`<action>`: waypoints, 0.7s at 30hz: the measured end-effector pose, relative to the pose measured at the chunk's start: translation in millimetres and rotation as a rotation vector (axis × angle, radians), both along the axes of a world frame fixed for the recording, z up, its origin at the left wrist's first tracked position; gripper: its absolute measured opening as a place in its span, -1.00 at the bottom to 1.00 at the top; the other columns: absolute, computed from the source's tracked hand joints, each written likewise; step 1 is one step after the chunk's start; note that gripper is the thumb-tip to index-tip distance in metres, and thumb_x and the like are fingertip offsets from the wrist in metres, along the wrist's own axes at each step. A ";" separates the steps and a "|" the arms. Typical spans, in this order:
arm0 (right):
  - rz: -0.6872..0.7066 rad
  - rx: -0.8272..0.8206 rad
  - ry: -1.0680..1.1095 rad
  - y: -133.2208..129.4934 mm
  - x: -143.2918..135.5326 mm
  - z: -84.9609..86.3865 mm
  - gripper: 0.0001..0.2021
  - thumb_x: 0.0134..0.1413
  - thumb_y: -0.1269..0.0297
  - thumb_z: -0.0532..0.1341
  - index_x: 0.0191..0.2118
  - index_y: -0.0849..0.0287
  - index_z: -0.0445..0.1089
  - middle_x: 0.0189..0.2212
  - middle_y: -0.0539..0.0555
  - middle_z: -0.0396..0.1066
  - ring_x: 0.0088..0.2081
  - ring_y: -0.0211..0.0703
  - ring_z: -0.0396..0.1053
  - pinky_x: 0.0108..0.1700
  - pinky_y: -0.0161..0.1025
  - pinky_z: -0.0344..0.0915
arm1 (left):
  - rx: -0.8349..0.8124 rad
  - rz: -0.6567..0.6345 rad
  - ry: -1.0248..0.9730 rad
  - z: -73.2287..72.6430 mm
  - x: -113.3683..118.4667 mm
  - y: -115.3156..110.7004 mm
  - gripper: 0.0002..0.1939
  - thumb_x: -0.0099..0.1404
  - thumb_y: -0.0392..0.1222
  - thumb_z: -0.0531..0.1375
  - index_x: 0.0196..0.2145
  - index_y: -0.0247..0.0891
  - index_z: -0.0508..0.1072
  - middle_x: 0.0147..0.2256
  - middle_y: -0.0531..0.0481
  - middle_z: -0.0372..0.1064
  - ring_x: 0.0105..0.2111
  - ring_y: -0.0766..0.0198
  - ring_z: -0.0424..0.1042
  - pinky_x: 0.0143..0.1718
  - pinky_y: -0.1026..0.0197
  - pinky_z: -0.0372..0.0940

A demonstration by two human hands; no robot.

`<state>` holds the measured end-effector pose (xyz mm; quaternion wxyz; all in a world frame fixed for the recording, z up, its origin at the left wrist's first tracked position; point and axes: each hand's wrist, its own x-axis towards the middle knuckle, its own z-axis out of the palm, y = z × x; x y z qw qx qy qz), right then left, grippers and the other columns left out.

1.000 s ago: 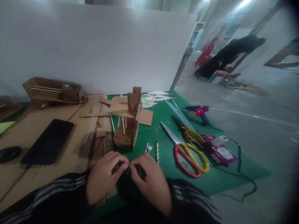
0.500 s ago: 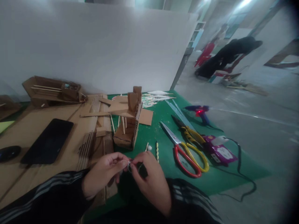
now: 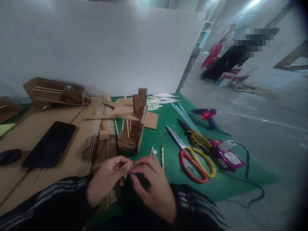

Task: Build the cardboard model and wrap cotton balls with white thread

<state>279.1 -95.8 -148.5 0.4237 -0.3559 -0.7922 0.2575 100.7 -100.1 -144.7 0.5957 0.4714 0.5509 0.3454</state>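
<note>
Two bare hands meet low in the middle, over the near edge of a green table (image 3: 156,138). The left hand (image 3: 106,179) pinches a small thing (image 3: 132,166), too tiny to make out, between thumb and fingertips; the right hand (image 3: 154,186) has its fingers bent against it, thumb apart below. Just beyond the hands stands a cardboard model (image 3: 130,139) with thin sticks inside. To the right lie a patterned pencil (image 3: 162,157), scissors (image 3: 185,149) with one red and one yellow handle, then pliers (image 3: 194,136), a purple box (image 3: 226,155) and a glue gun (image 3: 207,115) glowing red. To the left, a black phone (image 3: 50,144) lies on cardboard (image 3: 69,141).
</note>
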 end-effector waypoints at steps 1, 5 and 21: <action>0.006 -0.002 -0.014 0.0 -0.2 -0.2 -0.86 0.11 0.50 0.23 -0.24 0.13 0.41 -0.23 0.07 0.39 -0.15 -0.11 0.32 -0.11 -0.15 0.27 | 0.003 -0.001 0.011 0.4 0.3 -0.3 -0.55 0.21 0.15 0.23 -0.25 -0.38 0.47 -0.43 0.03 0.37 -0.61 0.46 0.24 -0.60 0.37 0.17; -0.048 -0.004 -0.028 2.1 -2.2 -1.9 -0.88 0.11 0.50 0.23 -0.26 0.14 0.43 -0.26 0.09 0.40 -0.17 -0.09 0.32 -0.13 -0.13 0.28 | 0.015 -0.007 0.027 0.0 0.3 -1.6 -0.56 0.21 0.13 0.22 -0.26 -0.37 0.48 -0.47 0.07 0.34 -0.64 0.46 0.23 -0.65 0.38 0.07; -0.083 -0.178 0.032 4.7 -3.7 -1.5 -0.89 0.09 0.51 0.21 -0.35 0.15 0.40 -0.32 0.06 0.38 -0.20 -0.10 0.34 -0.13 -0.15 0.27 | 0.069 0.034 0.116 3.3 3.6 -3.1 -0.68 0.18 0.00 0.26 -0.31 -0.34 0.56 -0.49 0.03 0.42 -0.62 0.41 0.22 -0.61 0.35 0.13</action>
